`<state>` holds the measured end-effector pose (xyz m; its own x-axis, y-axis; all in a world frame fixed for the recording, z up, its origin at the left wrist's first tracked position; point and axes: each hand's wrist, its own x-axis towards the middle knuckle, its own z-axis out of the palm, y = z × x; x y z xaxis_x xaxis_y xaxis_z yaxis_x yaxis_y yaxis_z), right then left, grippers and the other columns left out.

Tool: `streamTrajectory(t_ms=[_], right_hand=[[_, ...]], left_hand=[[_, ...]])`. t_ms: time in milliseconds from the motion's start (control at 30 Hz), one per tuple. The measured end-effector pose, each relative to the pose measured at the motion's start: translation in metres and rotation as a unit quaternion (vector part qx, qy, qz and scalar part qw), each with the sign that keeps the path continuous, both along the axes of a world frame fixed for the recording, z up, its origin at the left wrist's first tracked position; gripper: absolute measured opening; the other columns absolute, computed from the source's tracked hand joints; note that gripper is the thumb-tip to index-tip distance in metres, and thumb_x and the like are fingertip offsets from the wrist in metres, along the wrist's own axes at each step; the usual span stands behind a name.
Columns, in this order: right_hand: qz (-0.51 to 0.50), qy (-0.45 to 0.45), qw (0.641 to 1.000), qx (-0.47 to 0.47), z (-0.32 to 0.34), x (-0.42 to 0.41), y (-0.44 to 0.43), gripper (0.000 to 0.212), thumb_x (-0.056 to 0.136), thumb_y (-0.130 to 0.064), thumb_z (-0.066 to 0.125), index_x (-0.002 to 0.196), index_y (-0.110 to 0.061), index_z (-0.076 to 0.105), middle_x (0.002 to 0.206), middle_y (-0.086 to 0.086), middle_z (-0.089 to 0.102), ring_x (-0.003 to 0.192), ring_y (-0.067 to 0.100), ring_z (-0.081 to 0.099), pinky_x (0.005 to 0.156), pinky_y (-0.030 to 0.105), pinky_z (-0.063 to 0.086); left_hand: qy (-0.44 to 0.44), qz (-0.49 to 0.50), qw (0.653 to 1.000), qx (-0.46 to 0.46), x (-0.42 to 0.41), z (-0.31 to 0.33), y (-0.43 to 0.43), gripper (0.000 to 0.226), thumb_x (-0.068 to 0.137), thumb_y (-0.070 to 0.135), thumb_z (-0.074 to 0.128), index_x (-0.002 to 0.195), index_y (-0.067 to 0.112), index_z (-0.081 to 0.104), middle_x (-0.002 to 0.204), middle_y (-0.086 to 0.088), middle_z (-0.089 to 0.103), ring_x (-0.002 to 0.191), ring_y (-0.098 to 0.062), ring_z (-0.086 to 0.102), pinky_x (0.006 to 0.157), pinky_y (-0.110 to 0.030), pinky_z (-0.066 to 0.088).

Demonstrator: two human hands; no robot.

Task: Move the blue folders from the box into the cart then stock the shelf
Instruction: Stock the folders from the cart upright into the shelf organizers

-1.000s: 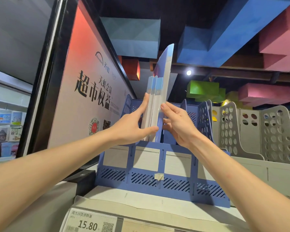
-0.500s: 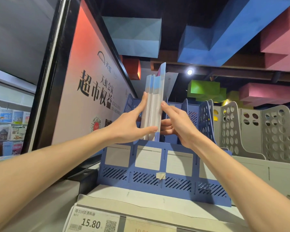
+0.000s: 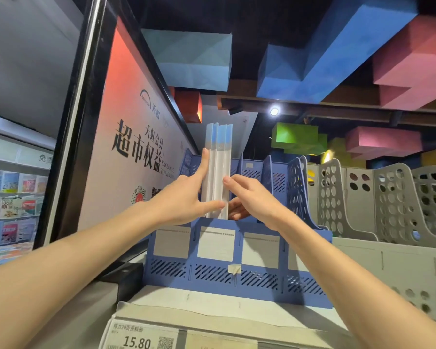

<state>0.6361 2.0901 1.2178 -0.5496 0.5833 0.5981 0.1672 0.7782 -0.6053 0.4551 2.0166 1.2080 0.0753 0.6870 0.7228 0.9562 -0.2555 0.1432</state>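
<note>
Several thin blue-and-white folders (image 3: 218, 170) stand upright, spines toward me, in the second slot of a blue file rack (image 3: 237, 263) on the top shelf. My left hand (image 3: 184, 197) grips them from the left, index finger straight up along the outer spine, thumb across the front. From the right, my right hand (image 3: 249, 197) presses straight fingers against the stack's side, with its lower fingers reaching into the slot beside it. The folders' lower ends are hidden inside the rack. No box or cart is in view.
Grey perforated file racks (image 3: 388, 205) stand to the right of the blue one. A large sign panel (image 3: 136, 147) in a black frame walls off the left. A price label reading 15.80 (image 3: 139, 338) sits on the shelf edge. Coloured blocks hang overhead.
The rightmost folder, raised above the others a second ago, has slid down level with the rest. Both hands stayed at the stack, closing in on it.
</note>
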Motion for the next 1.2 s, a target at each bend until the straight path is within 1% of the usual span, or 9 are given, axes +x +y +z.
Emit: streamTrajectory(t_ms=[167,267,367,533,633,767,933,1033,1200], right_hand=[[-0.046,-0.026,0.998,-0.025,0.002,0.010,-0.020,0.041,0.102,-0.049,0.044,0.122,-0.016,0.058,0.090,0.015,0.076,0.081,0.027,0.075,0.081,0.039,0.062],[-0.079,-0.020,0.996,-0.041,0.005,0.016,-0.041,0.051,0.102,-0.041,0.047,0.121,0.004,0.062,0.098,0.022,0.074,0.085,0.034,0.075,0.083,0.044,0.061],[-0.092,0.003,0.995,-0.040,0.005,0.029,-0.065,0.047,0.101,-0.031,0.049,0.119,0.011,0.059,0.104,0.026,0.071,0.082,0.037,0.074,0.080,0.045,0.061],[-0.137,0.048,0.989,0.034,-0.012,0.061,-0.109,0.033,0.096,-0.020,0.044,0.089,0.001,0.069,0.066,0.007,0.074,0.051,0.029,0.071,0.061,0.037,0.061],[-0.137,0.059,0.986,0.078,-0.035,0.078,-0.142,0.032,0.094,-0.025,0.047,0.076,-0.008,0.068,0.060,0.000,0.072,0.043,0.020,0.067,0.057,0.033,0.058],[-0.022,0.098,0.994,0.046,-0.078,0.087,-0.194,0.030,0.098,-0.022,0.050,0.079,-0.007,0.068,0.060,0.005,0.071,0.042,0.024,0.063,0.045,0.031,0.053],[0.137,0.144,0.971,-0.134,-0.154,0.071,-0.274,0.029,0.102,-0.021,0.051,0.086,-0.003,0.067,0.061,0.011,0.065,0.041,0.022,0.056,0.041,0.030,0.049],[0.177,0.091,0.961,-0.190,-0.207,0.055,-0.316,0.030,0.102,-0.024,0.051,0.094,0.000,0.067,0.066,0.010,0.066,0.045,0.024,0.059,0.041,0.024,0.043],[0.219,-0.041,0.944,-0.243,-0.297,0.024,-0.377,0.029,0.101,-0.029,0.050,0.097,-0.006,0.067,0.078,0.010,0.072,0.050,0.024,0.064,0.043,0.026,0.046]], left_hand=[[0.043,0.036,0.998,-0.007,0.017,0.006,-0.019,0.115,0.090,0.060,0.062,0.153,0.030,-0.030,0.067,-0.001,0.065,0.055,-0.009,0.059,0.058,-0.028,0.052],[0.087,0.098,0.991,-0.010,0.027,0.013,-0.032,0.105,0.092,0.063,0.057,0.160,0.025,-0.013,0.082,0.000,0.071,0.077,-0.015,0.067,0.074,-0.038,0.057],[0.096,0.136,0.986,0.031,0.043,0.014,-0.055,0.078,0.095,0.058,0.055,0.158,0.021,0.028,0.109,0.001,0.074,0.109,-0.021,0.065,0.089,-0.039,0.053],[0.020,0.126,0.986,0.106,0.069,0.001,-0.102,0.030,0.095,0.047,0.053,0.117,0.031,0.067,0.090,0.009,0.074,0.096,-0.019,0.066,0.085,-0.038,0.053],[-0.033,0.117,0.985,0.125,0.085,-0.016,-0.137,0.026,0.094,0.048,0.051,0.089,0.030,0.069,0.074,0.013,0.073,0.074,-0.013,0.069,0.076,-0.036,0.055],[-0.165,0.046,0.977,0.128,0.104,-0.059,-0.197,0.034,0.087,0.051,0.050,0.080,0.024,0.069,0.064,0.010,0.073,0.055,-0.011,0.069,0.066,-0.039,0.060],[-0.252,0.074,0.955,0.135,0.120,-0.143,-0.279,0.030,0.096,0.040,0.056,0.080,0.020,0.071,0.063,0.006,0.073,0.052,-0.015,0.069,0.060,-0.034,0.058],[-0.329,0.097,0.929,0.138,0.118,-0.196,-0.326,0.026,0.101,0.024,0.058,0.080,0.017,0.071,0.063,0.000,0.072,0.050,-0.019,0.068,0.052,-0.033,0.055],[-0.339,0.231,0.908,0.085,0.105,-0.294,-0.405,0.024,0.100,0.036,0.057,0.082,0.026,0.070,0.067,0.011,0.073,0.053,-0.009,0.069,0.062,-0.036,0.056]])
